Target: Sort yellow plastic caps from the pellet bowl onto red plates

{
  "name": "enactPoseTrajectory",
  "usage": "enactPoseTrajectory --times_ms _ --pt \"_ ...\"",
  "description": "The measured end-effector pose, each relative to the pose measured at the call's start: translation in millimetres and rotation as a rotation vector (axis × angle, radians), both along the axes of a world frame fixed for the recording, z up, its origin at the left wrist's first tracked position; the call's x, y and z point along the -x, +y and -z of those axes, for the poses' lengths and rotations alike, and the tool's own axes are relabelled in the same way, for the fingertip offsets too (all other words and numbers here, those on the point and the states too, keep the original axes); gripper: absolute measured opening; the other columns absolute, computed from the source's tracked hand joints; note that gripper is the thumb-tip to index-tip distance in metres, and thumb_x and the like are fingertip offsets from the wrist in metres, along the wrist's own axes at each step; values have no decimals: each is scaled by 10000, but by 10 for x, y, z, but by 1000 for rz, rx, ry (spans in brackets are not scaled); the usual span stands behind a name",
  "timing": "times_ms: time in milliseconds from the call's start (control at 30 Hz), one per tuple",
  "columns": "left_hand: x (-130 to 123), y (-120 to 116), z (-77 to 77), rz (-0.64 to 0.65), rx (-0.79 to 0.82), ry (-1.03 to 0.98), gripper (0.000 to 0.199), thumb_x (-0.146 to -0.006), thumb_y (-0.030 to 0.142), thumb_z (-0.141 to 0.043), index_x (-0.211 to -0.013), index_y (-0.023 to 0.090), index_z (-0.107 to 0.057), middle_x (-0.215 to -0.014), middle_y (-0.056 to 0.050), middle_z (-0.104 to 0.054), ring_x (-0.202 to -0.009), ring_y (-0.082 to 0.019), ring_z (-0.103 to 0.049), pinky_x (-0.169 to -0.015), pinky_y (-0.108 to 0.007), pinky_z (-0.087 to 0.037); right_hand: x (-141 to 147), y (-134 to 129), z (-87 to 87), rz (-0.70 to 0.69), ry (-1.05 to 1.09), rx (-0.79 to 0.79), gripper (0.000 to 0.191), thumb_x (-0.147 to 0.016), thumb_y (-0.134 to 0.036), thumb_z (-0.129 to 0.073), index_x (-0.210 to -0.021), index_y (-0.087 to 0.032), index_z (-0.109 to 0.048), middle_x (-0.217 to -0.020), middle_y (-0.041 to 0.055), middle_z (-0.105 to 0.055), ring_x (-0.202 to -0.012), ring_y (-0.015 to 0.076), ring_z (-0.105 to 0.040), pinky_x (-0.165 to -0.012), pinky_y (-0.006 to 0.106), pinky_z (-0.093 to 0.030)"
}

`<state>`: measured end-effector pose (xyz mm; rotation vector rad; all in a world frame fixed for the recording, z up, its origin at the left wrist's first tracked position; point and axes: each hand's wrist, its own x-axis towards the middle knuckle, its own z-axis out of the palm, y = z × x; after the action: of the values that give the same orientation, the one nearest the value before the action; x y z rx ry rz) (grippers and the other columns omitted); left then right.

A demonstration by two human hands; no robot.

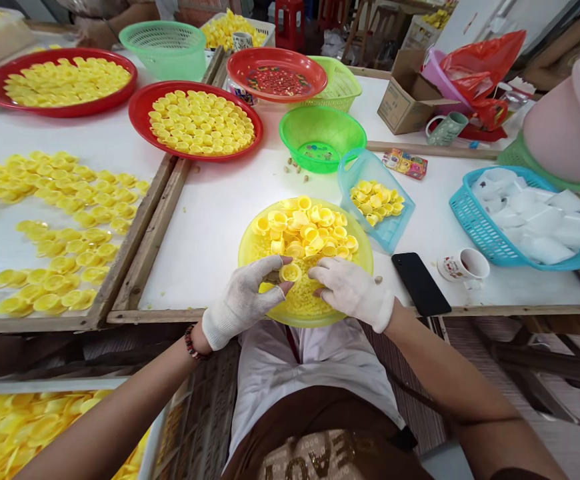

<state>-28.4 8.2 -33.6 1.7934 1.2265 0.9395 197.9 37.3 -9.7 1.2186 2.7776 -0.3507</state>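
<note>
My left hand (pixel 250 292), in a white glove with bare fingertips, pinches a small yellow cup (pixel 290 272) between thumb and finger. Beside it, my right hand (pixel 354 291), gloved the same way, has its fingers bent down over small yellow beads (pixel 304 300); anything between its fingertips is too small to make out. Both hands are over a round yellow tray (pixel 246 250) at the table's front edge. A heap of loose yellow cups (pixel 310 223) fills the tray's far half. More yellow pieces (pixel 376 200) lie in a light-blue scoop-shaped basket (pixel 397 227) touching the tray.
Right of the tray lie a black phone (pixel 421 283), a mug (pixel 464 265) and a blue basket (pixel 477 223) of white pieces. A green basin (pixel 323 140) and red trays (pixel 140 120) stand farther back. Wooden strips (pixel 140 247) edge the table. A person's arm (pixel 130 20) shows far left.
</note>
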Motion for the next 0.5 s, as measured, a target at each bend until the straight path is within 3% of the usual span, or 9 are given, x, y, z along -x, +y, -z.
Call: enactPoseTrajectory --times_ms 200,400,500 --pt "-1 -19 -53 -41 136 -84 420 -886 356 -648 -1251 148 -657 -944 -60 -722 -802 -149 -668 -680 -247 -561 75 64 27 -31 3 55 254 -934 -29 -451 -957 -135 -681 -953 83 -660 -857 187 -599 -806 320 -465" --pt "-72 -29 -43 -56 147 -23 401 -824 339 -698 -1177 154 -652 -852 -36 -689 -665 -122 -594 -588 -236 -503 40 63 -141 -47 554 -17 213 -939 -67 -482 -985 -160 -668 -996 54 -684 -961 173 -620 -877 306 -501" --pt "-112 -31 -11 -9 184 -78 372 -825 339 -702 -1140 168 -603 -788 1 -635 -573 -89 -509 -525 -220 -442 82 54 -185 -35 644 -40 282 -914 -33 -474 -1062 -166 -674 -1046 47 -717 -996 164 -652 -909 296 -519"
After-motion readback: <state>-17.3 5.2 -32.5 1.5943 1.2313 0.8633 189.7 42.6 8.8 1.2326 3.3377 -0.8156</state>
